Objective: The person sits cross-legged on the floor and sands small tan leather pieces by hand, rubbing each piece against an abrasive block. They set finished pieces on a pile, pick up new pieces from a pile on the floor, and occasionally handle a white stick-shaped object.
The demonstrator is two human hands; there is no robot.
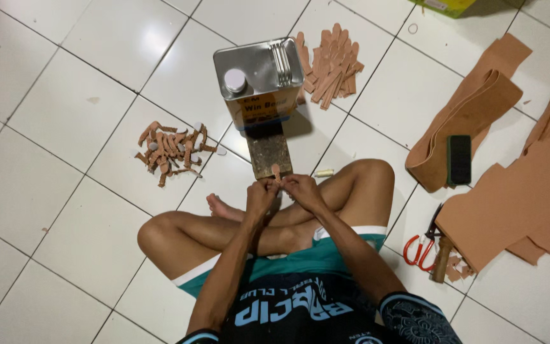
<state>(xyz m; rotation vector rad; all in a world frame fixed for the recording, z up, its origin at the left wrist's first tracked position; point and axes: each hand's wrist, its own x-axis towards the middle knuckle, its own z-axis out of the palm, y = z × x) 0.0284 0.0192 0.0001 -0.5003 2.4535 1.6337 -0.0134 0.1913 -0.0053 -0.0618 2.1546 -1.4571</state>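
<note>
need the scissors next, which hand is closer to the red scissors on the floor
Right. The right hand is nearer the red scissors, which lie on its outer side; the left hand is further off.

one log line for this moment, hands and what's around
left hand + right hand: pinching small tan strip | ahead: board, metal can

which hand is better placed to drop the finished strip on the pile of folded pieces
Left, probably. Both hands hold the small tan strip, but the left hand is on the same side as the pile of folded pieces; the right hand would have to cross over.
</note>
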